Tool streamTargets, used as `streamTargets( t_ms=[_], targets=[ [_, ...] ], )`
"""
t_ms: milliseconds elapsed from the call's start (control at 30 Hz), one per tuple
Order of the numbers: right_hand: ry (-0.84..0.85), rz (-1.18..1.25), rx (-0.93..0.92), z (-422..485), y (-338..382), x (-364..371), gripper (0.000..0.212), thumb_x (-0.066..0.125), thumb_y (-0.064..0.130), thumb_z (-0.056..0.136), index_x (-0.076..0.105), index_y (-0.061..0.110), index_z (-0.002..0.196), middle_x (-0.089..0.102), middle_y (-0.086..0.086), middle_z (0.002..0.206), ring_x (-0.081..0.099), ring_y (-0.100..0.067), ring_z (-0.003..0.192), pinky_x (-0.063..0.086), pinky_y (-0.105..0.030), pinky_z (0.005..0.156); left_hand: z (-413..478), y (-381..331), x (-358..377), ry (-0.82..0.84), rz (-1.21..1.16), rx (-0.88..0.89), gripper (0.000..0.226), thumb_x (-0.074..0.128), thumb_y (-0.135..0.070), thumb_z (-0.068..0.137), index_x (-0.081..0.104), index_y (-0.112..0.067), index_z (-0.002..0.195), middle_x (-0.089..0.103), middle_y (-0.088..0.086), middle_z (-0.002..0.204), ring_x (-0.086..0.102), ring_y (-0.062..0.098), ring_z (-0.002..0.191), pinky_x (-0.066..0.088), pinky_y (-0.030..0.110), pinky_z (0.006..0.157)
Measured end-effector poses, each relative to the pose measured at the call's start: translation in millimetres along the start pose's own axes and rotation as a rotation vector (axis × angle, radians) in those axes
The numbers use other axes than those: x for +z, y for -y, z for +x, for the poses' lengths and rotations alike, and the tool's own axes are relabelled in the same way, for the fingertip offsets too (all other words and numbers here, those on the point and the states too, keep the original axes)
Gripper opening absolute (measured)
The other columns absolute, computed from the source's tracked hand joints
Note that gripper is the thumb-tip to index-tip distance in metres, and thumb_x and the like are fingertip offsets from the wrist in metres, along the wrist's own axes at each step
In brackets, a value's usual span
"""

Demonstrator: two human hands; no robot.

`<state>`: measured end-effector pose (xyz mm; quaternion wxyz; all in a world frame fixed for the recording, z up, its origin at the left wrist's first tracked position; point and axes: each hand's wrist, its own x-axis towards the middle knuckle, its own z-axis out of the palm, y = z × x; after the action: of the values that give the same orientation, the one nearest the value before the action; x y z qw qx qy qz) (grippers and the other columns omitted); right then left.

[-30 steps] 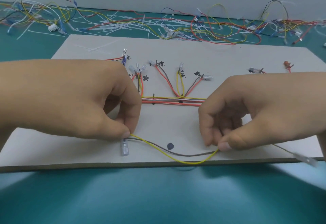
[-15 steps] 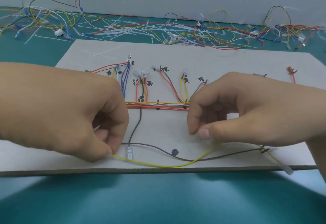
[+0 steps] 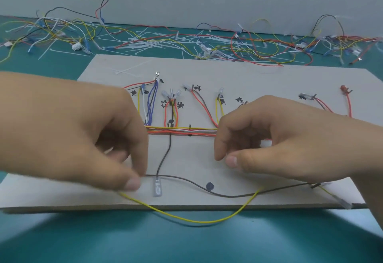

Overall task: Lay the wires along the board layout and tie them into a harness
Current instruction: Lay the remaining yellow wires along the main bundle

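A grey layout board [image 3: 248, 76] carries a tied bundle of red, yellow and white wires [image 3: 186, 132], with branches rising to handwritten labels. My left hand [image 3: 83, 134] pinches the left ends of a brown wire [image 3: 228, 195] and a yellow wire [image 3: 196, 221] between thumb and forefinger. The brown wire runs right to a black peg [image 3: 315, 185]. The yellow wire sags in a loop past the board's front edge and disappears under my right hand [image 3: 279, 138]. That hand's fingers are curled, with no wire showing at the fingertips. A black wire drops from the bundle to a clear terminal [image 3: 157, 188].
Loose wires, connectors and white cable ties [image 3: 157, 43] are heaped along the back of the teal table [image 3: 186, 246]. A single cable tie [image 3: 132, 70] lies on the board's far left. A dark dot [image 3: 209, 185] marks the board near its front edge.
My hands drew apart, then the right hand shifted slightly left. The brown wire now reaches the right peg, and the yellow loop sags lower, past the board's edge.
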<state>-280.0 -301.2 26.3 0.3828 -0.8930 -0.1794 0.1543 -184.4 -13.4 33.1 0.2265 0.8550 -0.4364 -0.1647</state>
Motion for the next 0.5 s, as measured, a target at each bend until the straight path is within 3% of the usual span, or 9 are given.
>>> streamTargets(
  t_ms=[33, 67, 200, 300, 400, 500],
  targets=[
    [0.004, 0.000, 0.000, 0.5, 0.5, 0.4, 0.008, 0.067, 0.027, 0.086, 0.074, 0.026, 0.090, 0.068, 0.001, 0.075, 0.062, -0.019, 0.066, 0.054, -0.041, 0.065, 8.0, -2.1, -5.0, 0.100, 0.043, 0.095, 0.054, 0.074, -0.079, 0.057, 0.081, -0.035, 0.087, 0.059, -0.003, 0.053, 0.047, 0.009, 0.045, 0.033, 0.009, 0.045],
    [0.005, -0.003, 0.000, 0.9, 0.7, 1.0, 0.007, 0.067, 0.026, 0.086, 0.074, 0.025, 0.089, 0.068, 0.000, 0.074, 0.062, -0.019, 0.066, 0.054, -0.042, 0.065, 13.9, -1.4, -10.2, 0.083, 0.054, 0.071, 0.042, 0.070, -0.077, 0.064, 0.079, -0.043, 0.086, 0.058, -0.009, 0.050, 0.045, 0.007, 0.040, 0.034, 0.009, 0.046],
    [-0.084, -0.049, -0.003, 3.8, 0.2, 3.0, 0.008, 0.069, 0.017, 0.087, 0.074, 0.020, 0.082, 0.068, 0.002, 0.068, 0.061, -0.011, 0.058, 0.053, -0.031, 0.058, 37.8, 0.3, -7.4, -0.215, 0.076, -0.026, 0.018, 0.063, -0.058, 0.071, 0.074, -0.049, 0.081, 0.061, -0.015, 0.054, 0.046, 0.002, 0.040, 0.042, 0.021, 0.045],
    [-0.336, -0.212, 0.019, 8.5, -4.7, 0.9, 0.014, 0.071, 0.011, 0.084, 0.073, 0.023, 0.077, 0.064, 0.015, 0.063, 0.058, -0.005, 0.058, 0.040, -0.011, 0.054, 45.9, 16.6, -7.2, -0.440, 0.097, -0.102, 0.012, 0.064, -0.048, 0.074, 0.073, -0.046, 0.082, 0.063, -0.019, 0.061, 0.050, 0.002, 0.044, 0.040, 0.023, 0.045],
    [-0.546, -0.324, 0.114, 11.8, -9.4, -5.2, 0.010, 0.072, 0.019, 0.083, 0.073, 0.028, 0.082, 0.065, 0.018, 0.072, 0.059, -0.004, 0.070, 0.040, -0.011, 0.059, 47.9, 41.9, -16.7, -0.637, 0.066, -0.235, 0.013, 0.066, -0.050, 0.074, 0.073, -0.043, 0.082, 0.063, -0.020, 0.061, 0.051, 0.004, 0.043, 0.043, 0.021, 0.055],
    [-0.410, -0.431, 0.291, 12.2, -13.8, -8.1, 0.019, 0.070, 0.038, 0.087, 0.071, 0.036, 0.106, 0.060, 0.016, 0.102, 0.057, -0.005, 0.094, 0.044, -0.024, 0.078, 47.5, 74.5, -27.8, -0.681, 0.025, -0.424, 0.025, 0.064, -0.062, 0.063, 0.071, -0.045, 0.081, 0.060, -0.014, 0.052, 0.054, 0.018, 0.050, 0.051, 0.036, 0.066]
  ],
)
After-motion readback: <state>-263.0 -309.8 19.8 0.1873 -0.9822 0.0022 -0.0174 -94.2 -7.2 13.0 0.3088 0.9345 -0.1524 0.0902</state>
